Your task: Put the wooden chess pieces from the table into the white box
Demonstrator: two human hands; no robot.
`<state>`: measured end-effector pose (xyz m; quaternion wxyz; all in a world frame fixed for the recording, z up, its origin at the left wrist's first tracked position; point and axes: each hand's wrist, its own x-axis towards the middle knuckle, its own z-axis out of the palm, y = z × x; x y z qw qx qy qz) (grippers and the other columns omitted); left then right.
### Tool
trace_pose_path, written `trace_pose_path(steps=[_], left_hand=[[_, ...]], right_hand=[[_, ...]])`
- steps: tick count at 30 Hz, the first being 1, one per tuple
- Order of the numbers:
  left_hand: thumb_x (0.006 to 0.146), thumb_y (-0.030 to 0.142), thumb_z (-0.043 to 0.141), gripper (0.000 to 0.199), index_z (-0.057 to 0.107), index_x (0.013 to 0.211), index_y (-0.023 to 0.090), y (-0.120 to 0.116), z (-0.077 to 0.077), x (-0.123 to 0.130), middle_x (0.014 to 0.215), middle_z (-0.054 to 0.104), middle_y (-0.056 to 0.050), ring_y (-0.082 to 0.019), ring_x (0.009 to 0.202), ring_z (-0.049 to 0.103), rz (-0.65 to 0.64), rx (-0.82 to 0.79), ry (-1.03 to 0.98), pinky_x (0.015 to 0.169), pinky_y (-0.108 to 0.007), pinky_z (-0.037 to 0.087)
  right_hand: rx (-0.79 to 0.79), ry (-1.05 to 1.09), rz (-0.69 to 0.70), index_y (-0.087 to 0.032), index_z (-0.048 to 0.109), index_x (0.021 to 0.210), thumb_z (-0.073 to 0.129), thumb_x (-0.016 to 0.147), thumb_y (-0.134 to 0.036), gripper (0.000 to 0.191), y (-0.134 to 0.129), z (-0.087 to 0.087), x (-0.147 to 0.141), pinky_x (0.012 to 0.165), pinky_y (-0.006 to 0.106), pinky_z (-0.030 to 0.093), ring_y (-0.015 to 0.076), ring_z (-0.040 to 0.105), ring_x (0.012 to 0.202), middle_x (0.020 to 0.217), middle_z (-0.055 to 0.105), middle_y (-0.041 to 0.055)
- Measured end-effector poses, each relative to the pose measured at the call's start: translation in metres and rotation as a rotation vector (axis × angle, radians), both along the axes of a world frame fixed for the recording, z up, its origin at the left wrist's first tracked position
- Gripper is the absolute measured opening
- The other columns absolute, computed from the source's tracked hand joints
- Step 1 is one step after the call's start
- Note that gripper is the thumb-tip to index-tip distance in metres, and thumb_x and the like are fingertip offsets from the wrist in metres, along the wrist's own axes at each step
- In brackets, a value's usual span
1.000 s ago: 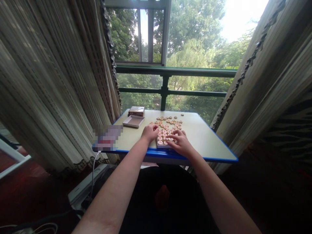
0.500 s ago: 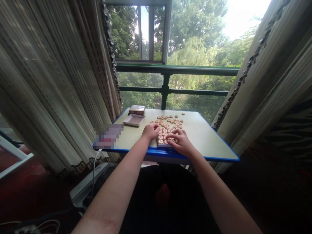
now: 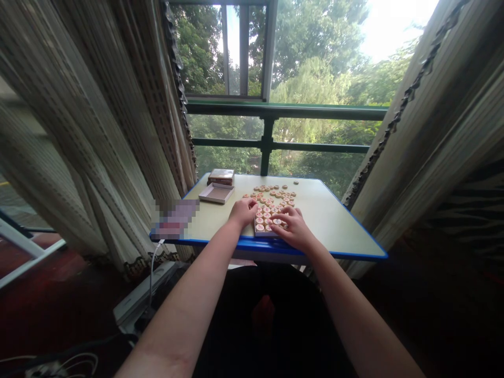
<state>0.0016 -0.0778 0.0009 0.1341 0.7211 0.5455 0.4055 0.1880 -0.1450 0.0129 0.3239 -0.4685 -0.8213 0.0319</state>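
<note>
Left hand (image 3: 244, 212): one, curled, centre; grip unclear
Right hand (image 3: 292, 226): one, part-open over many discs (image 3: 260, 228)
Tray (image 3: 216, 195): one, centre-left

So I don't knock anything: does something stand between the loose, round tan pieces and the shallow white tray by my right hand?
Nothing visible: the loose pieces lie just beyond the tray. Your right hand hides the tray's right part, though.

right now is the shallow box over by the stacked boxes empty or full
Empty: the shallow box lies open, its bare bottom showing, no pieces inside.
</note>
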Motion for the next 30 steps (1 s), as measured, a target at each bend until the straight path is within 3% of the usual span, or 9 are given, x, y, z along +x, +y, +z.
trace_pose_path(steps=[5,8,14,18,27,30], left_hand=[[0.075,0.026,0.051,0.018,0.066,0.075,0.016,0.001,-0.001,-0.001,0.073,0.067,-0.004,-0.015,0.069,0.059,-0.001,-0.008,-0.02,0.067,-0.025,0.045],[0.075,0.026,0.051,0.018,0.067,0.077,0.016,0.003,-0.002,-0.001,0.074,0.067,-0.004,-0.015,0.07,0.06,-0.004,-0.011,-0.02,0.069,-0.025,0.046],[0.074,0.021,0.052,0.023,0.07,0.087,0.016,0.005,-0.004,0.0,0.097,0.065,-0.007,-0.016,0.086,0.059,-0.039,0.005,0.007,0.084,-0.027,0.046],[0.074,0.019,0.05,0.023,0.072,0.081,0.018,0.005,-0.003,-0.001,0.099,0.065,-0.005,-0.017,0.097,0.058,-0.085,-0.016,0.037,0.094,-0.027,0.042],[0.071,0.02,0.054,0.021,0.071,0.082,0.019,0.005,-0.003,-0.001,0.094,0.069,-0.004,-0.018,0.086,0.061,-0.072,-0.085,0.005,0.084,-0.027,0.047],[0.071,0.02,0.053,0.021,0.071,0.083,0.018,0.006,-0.004,0.0,0.088,0.069,-0.004,-0.017,0.078,0.062,-0.064,-0.125,-0.024,0.078,-0.027,0.048]], right_hand=[[-0.04,0.056,-0.042,-0.029,0.057,0.114,0.064,0.068,-0.05,0.051,0.0,-0.003,0.002,0.1,0.047,0.029,0.0302,0.031,0.119,0.124,0.035,0.0085],[-0.067,0.07,-0.063,-0.028,0.053,0.117,0.066,0.066,-0.05,0.057,0.0,-0.003,0.003,0.102,0.049,0.026,0.0316,0.025,0.124,0.131,0.029,0.0088],[-0.114,0.084,-0.05,-0.027,0.054,0.117,0.064,0.068,-0.049,0.054,0.004,-0.005,0.004,0.103,0.05,0.025,0.0314,0.027,0.123,0.13,0.031,0.0096],[-0.118,0.091,-0.036,-0.027,0.055,0.115,0.063,0.07,-0.048,0.051,0.004,-0.005,0.005,0.103,0.05,0.025,0.0302,0.027,0.123,0.128,0.035,0.0092],[-0.101,0.155,-0.06,-0.025,0.058,0.111,0.061,0.071,-0.045,0.044,0.009,-0.008,0.005,0.102,0.05,0.027,0.0297,0.032,0.121,0.124,0.043,0.0098],[-0.116,0.289,-0.111,-0.021,0.057,0.11,0.053,0.077,-0.041,0.039,0.014,-0.01,0.007,0.096,0.046,0.036,0.0274,0.039,0.118,0.12,0.048,0.0112]])
